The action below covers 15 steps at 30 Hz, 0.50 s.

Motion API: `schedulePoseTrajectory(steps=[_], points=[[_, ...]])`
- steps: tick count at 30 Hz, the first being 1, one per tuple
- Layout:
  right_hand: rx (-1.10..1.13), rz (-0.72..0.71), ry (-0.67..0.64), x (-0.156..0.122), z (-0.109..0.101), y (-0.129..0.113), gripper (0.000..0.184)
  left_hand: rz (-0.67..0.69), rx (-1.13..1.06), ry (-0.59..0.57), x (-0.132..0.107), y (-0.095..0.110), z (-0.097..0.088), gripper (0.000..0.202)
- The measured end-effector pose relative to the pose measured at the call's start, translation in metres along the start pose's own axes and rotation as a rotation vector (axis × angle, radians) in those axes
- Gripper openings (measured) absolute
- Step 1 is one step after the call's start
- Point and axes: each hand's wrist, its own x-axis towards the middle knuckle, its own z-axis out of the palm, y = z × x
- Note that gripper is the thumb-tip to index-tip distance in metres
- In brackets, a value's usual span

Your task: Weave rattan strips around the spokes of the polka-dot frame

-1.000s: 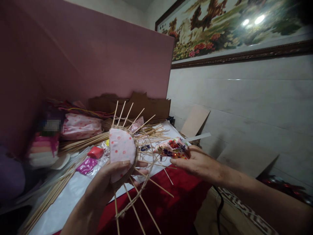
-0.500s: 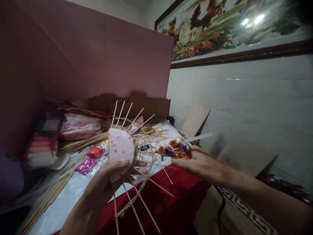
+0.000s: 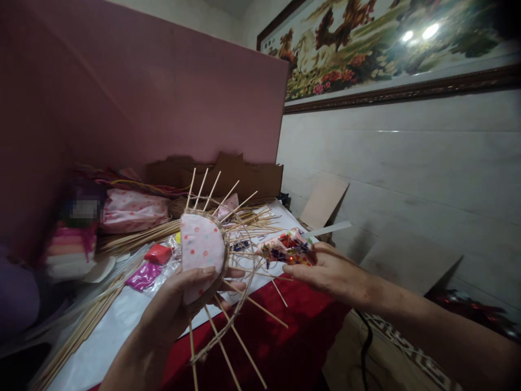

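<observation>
My left hand (image 3: 191, 296) grips a half-round piece covered in pale pink fabric with red dots (image 3: 203, 244), thumb on the cloth and fingers behind it. Thin wooden sticks (image 3: 248, 345) radiate from its twine-wrapped curved edge, and a loop of twine (image 3: 240, 307) runs across them. To the right, my right hand (image 3: 325, 271) is closed around a hot glue gun wrapped in floral cloth (image 3: 287, 245). A translucent glue stick (image 3: 331, 229) pokes out of its back. The gun's front points left toward the sticks; its nozzle is hard to make out.
Bundled sticks (image 3: 138, 239), a dotted cloth bundle (image 3: 134, 209), and red (image 3: 158, 253) and magenta packets (image 3: 143, 276) lie on the table. Torn cardboard (image 3: 228, 174) stands behind. A red cloth (image 3: 285, 320) covers the near side; a black cord (image 3: 367, 347) hangs at the right.
My right hand and the hot glue gun have shifted very slightly left. My left hand and the fabric piece look still.
</observation>
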Motion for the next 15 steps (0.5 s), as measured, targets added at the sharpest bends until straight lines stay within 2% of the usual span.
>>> schedulePoseTrajectory(steps=[15], points=[[-0.021,-0.005,0.021,0.0008,0.0010,0.0017,0.019,0.007,0.013,-0.018,0.0004,-0.0004,-0.0009,0.028]])
